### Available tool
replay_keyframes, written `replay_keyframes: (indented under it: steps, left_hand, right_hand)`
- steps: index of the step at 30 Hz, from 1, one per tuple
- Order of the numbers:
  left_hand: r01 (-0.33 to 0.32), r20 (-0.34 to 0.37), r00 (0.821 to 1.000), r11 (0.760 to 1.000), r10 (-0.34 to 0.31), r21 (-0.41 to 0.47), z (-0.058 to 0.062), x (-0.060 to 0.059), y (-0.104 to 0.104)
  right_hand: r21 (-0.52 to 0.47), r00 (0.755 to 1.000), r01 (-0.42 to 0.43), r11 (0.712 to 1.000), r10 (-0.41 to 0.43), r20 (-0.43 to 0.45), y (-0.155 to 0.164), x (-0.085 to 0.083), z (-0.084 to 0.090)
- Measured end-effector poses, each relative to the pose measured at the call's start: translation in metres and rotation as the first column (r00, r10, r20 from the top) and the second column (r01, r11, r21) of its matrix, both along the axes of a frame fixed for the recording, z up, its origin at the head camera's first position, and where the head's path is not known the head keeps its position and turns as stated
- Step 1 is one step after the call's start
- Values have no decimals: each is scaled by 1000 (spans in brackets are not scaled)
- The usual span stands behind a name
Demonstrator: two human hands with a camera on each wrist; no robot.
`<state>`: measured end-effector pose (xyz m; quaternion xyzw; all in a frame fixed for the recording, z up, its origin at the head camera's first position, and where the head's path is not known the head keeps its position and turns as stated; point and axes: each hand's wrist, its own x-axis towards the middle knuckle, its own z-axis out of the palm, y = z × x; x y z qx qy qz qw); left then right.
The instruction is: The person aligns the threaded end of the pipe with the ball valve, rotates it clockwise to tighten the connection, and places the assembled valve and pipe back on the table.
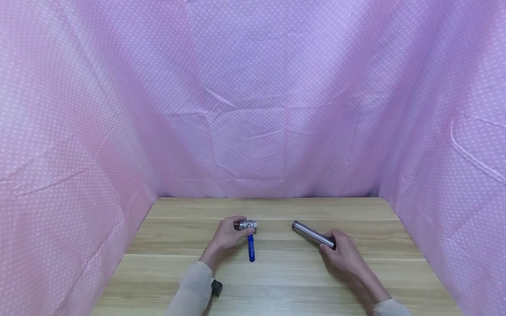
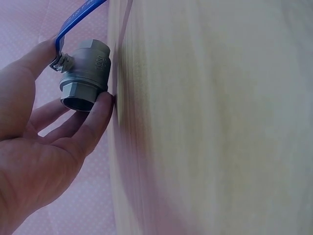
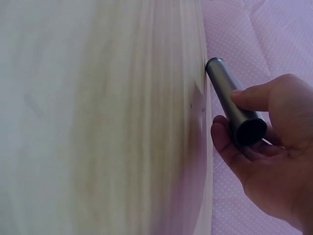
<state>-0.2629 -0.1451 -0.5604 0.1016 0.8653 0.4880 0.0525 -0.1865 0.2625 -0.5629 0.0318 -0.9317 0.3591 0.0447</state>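
Observation:
My left hand (image 1: 228, 233) grips a metal ball valve (image 1: 249, 225) close over the table, left of centre. The valve's blue lever handle (image 1: 251, 250) points toward me. In the left wrist view the thumb lies by the lever's base and the fingers support the valve body (image 2: 90, 68), whose threaded opening faces the palm. On the right, my right hand (image 1: 344, 251) holds a steel pipe (image 1: 311, 233) by its near end, the far end angled up to the left. The right wrist view shows thumb and fingers around the pipe (image 3: 229, 93), its hollow end facing the wrist.
Both hands are over a light wood-grain table (image 1: 272, 272). Pink dotted cloth (image 1: 253, 145) hangs behind it and along both sides. A small black item (image 1: 216, 287) sits at the left wrist, by the sleeve.

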Motion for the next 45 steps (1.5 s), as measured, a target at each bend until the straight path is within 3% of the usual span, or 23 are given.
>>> replay_keyframes:
  steps: [11,17,22,29,36,42,45]
  left_hand:
    - [-32,-8,999,999,32,39,3,8,1]
    - [-55,-6,998,993,56,109,10,17,3]
    - [-85,13,996,977,84,195,21,28,4]
    - [-123,5,992,950,126,286,47,45,8]
    - [-115,37,993,905,109,410,68,57,15]
    - [-93,-6,994,889,107,448,86,68,23]
    - [-82,-34,993,880,110,467,96,74,27]
  right_hand:
    - [-29,982,4,1000,-9,-187,-2,1,-1]
    - [-136,979,-12,991,-16,-205,-4,6,6]
    - [-262,961,-69,963,-6,-276,-8,6,19]
    - [-376,879,-216,901,11,-477,-17,7,47]
    - [-465,849,-255,848,-34,-527,-24,12,73]
    - [-473,793,-347,810,-16,-609,-28,19,91]
    - [-484,756,-437,758,18,-654,-29,22,99]
